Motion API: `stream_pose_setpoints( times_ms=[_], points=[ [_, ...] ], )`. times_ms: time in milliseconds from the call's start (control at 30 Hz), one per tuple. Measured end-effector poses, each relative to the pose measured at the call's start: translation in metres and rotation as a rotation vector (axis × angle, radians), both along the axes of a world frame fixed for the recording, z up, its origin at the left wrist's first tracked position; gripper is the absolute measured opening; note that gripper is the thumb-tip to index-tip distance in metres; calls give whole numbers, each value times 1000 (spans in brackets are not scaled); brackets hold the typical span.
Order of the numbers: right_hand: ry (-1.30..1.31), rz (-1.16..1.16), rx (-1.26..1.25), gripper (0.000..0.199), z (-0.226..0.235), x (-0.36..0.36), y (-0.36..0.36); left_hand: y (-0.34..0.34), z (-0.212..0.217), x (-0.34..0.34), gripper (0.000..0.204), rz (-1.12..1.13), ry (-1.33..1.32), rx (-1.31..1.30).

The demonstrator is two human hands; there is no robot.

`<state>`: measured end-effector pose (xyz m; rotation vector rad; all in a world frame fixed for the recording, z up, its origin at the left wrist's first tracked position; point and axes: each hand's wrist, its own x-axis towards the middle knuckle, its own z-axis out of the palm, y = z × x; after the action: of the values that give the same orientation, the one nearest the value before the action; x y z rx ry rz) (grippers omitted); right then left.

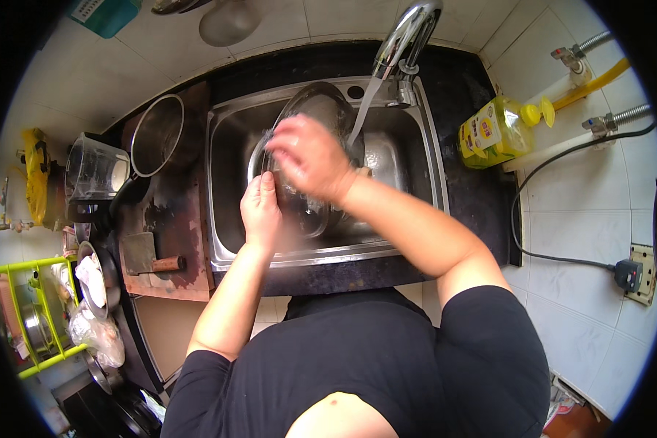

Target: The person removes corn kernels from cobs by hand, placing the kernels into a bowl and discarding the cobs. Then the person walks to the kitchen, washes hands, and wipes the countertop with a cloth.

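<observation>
Over the sink (223, 212), my left hand (261, 208) grips the near-left edge of a dark, see-through round piece with a shiny rim (320, 102). Whether it is a lid or a bowl I cannot tell. It stands tilted, its middle hidden by my hands. My right hand (310, 157) is above it, smeared by motion, its fingers curled in. A small dark bit shows at the fingertips, too blurred to name. From the chrome faucet (409, 47) a stream of water (365, 109) runs down at the piece's right side.
A cleaver (146, 255) lies on the wooden board (179, 277) left of the sink. Beyond it stand a saucepan (157, 135) and a clear container (87, 168). On the right are a yellow soap bottle (496, 131) and a black cable (518, 219). A green rack (40, 306) sits far left.
</observation>
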<state>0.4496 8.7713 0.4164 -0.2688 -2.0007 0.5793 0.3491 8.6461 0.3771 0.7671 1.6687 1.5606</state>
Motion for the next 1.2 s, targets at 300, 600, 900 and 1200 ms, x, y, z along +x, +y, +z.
stream_pose_setpoints(
  times_ms=[300,600,900,1200],
  points=[
    [-96,-8,-83,13,-7,6,-17,5,-7,-3,33,-69,59,29],
    [-56,-220,-111,6,-24,3,-8,8,-5,1,34,-122,23,32],
    [-136,53,-913,19,-48,47,92,-17,-14,-17,39,-213,18,25],
    [-55,-388,-806,21,-35,58,64,-36,5,-28,34,-189,259,177]
  ],
)
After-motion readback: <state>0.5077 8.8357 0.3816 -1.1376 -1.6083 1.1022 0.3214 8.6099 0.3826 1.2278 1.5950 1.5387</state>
